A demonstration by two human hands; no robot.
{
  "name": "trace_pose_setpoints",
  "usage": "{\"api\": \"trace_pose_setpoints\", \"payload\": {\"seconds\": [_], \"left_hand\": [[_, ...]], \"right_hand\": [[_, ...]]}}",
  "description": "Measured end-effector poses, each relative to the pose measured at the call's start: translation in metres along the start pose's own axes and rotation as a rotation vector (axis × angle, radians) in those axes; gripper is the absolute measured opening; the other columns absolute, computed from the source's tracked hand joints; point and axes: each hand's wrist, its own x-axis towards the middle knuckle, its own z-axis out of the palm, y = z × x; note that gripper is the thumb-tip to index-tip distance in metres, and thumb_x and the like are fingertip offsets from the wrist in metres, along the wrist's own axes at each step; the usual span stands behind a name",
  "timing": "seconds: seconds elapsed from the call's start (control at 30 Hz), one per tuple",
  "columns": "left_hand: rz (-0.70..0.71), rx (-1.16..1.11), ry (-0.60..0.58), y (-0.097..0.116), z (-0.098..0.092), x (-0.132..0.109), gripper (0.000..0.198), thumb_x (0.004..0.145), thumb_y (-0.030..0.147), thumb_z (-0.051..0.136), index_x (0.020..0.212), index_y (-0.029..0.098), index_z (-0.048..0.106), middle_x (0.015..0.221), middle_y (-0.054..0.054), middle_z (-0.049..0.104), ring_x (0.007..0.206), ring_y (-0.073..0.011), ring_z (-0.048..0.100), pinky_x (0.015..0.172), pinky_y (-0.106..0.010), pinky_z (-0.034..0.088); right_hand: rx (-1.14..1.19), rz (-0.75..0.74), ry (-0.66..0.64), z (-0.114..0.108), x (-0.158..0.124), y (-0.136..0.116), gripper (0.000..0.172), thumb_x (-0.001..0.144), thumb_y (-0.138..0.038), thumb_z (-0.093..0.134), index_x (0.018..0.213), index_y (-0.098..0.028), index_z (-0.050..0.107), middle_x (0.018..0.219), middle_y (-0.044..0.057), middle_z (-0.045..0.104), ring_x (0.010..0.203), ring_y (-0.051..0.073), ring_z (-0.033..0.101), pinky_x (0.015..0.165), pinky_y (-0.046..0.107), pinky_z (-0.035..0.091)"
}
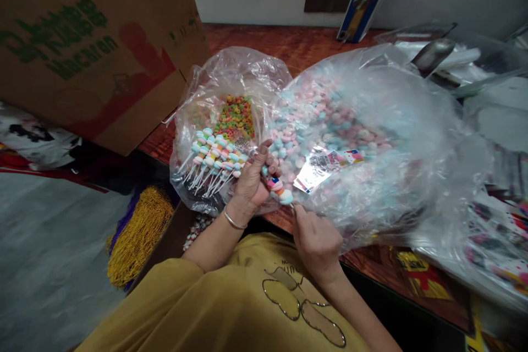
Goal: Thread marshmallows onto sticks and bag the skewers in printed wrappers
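My left hand (254,179) is closed, its fingertips pinched on pastel marshmallow pieces at the top of a skewer (279,190). A bangle circles that wrist. My right hand (314,237) is closed round the lower end of the same skewer stick. Just left of my left hand, several finished marshmallow skewers (213,160) lie in a row inside a small clear bag (231,74), with colourful cereal rings (236,115) behind them. A large clear bag (391,137) full of pink, blue and white marshmallows (330,115) lies to the right.
A big cardboard box (94,38) stands at the left on the wooden table (284,44). A blue packet (362,10) leans on the back wall. Plastic wrappers and printed packets (499,247) pile up at right. Yellow tassels (138,234) lie below the table edge.
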Motion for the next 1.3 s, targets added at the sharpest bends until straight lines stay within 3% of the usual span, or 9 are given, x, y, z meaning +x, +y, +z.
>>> {"api": "trace_pose_setpoints", "payload": {"seconds": [0.17,0.3,0.6,0.7,0.87,0.93,1.03,1.13,1.3], "left_hand": [[-0.033,-0.027,-0.032,-0.015,0.004,-0.003,0.036,0.079,0.042,0.087,0.095,0.016,0.068,0.058,0.011,0.038,0.043,-0.0012,0.036,0.042,-0.014,0.033],[-0.099,-0.002,-0.044,-0.021,0.004,-0.004,0.036,0.08,0.045,0.085,0.093,0.017,0.066,0.058,0.01,0.038,0.042,-0.0019,0.035,0.04,-0.015,0.029],[-0.096,0.08,0.097,-0.028,0.006,0.0,0.04,0.074,0.042,0.09,0.09,0.016,0.063,0.066,0.006,0.052,0.052,-0.0043,0.051,0.043,-0.013,0.034],[-0.068,0.055,0.088,-0.026,0.007,-0.001,0.038,0.079,0.044,0.086,0.092,0.016,0.064,0.065,0.007,0.049,0.051,-0.0033,0.048,0.047,-0.013,0.039],[-0.074,0.051,-0.02,-0.026,0.005,-0.006,0.042,0.08,0.052,0.083,0.096,0.017,0.066,0.064,0.007,0.047,0.047,-0.0032,0.043,0.047,-0.016,0.041],[-0.081,0.086,-0.023,-0.026,0.005,-0.007,0.044,0.079,0.054,0.082,0.096,0.017,0.066,0.063,0.008,0.046,0.045,-0.0032,0.041,0.048,-0.016,0.042],[-0.082,0.129,0.04,-0.027,0.006,-0.005,0.042,0.08,0.054,0.082,0.092,0.017,0.064,0.062,0.007,0.047,0.047,-0.0045,0.046,0.052,-0.017,0.045],[-0.071,0.133,0.08,-0.026,0.009,-0.003,0.04,0.083,0.052,0.08,0.088,0.017,0.062,0.062,0.007,0.049,0.05,-0.0054,0.048,0.055,-0.018,0.047],[-0.047,0.153,0.135,-0.029,0.013,-0.004,0.038,0.084,0.052,0.078,0.087,0.018,0.062,0.063,0.006,0.051,0.049,-0.006,0.048,0.056,-0.02,0.048]], "right_hand": [[0.747,0.529,-0.196,-0.006,0.005,-0.013,0.033,0.102,-0.044,0.053,0.096,-0.017,0.071,0.055,-0.001,0.054,0.046,0.012,0.047,0.047,0.025,0.033],[1.46,0.973,-0.476,-0.009,0.009,-0.022,0.039,0.097,-0.057,0.057,0.089,-0.02,0.063,0.045,-0.012,0.036,0.031,0.006,0.022,0.036,0.022,0.022],[0.357,0.268,-0.06,0.0,0.01,-0.01,0.025,0.099,-0.034,0.059,0.092,-0.017,0.075,0.056,0.001,0.055,0.051,0.013,0.046,0.056,0.029,0.036],[0.716,0.467,-0.183,-0.003,0.009,-0.01,0.031,0.101,-0.043,0.055,0.103,-0.018,0.072,0.063,0.001,0.058,0.054,0.014,0.048,0.053,0.027,0.038],[1.566,0.939,-0.613,-0.008,0.004,-0.012,0.042,0.098,-0.059,0.056,0.097,-0.019,0.067,0.047,-0.014,0.026,0.034,0.006,0.016,0.036,0.02,0.02],[1.413,0.819,-0.537,-0.007,0.002,-0.011,0.04,0.098,-0.056,0.057,0.097,-0.019,0.069,0.047,-0.011,0.033,0.034,0.007,0.024,0.037,0.021,0.024],[0.716,0.421,-0.233,-0.003,0.0,-0.005,0.032,0.102,-0.04,0.054,0.105,-0.018,0.076,0.058,0.0,0.057,0.047,0.012,0.046,0.048,0.025,0.033],[0.113,0.074,-0.057,-0.002,-0.004,0.002,0.031,0.103,-0.019,0.05,0.119,-0.014,0.075,0.057,0.002,0.058,0.05,0.013,0.048,0.056,0.03,0.033],[-0.087,-0.087,-0.032,-0.004,-0.007,0.004,0.034,0.103,-0.011,0.047,0.125,-0.012,0.073,0.055,0.001,0.056,0.053,0.014,0.049,0.06,0.034,0.032]]}}
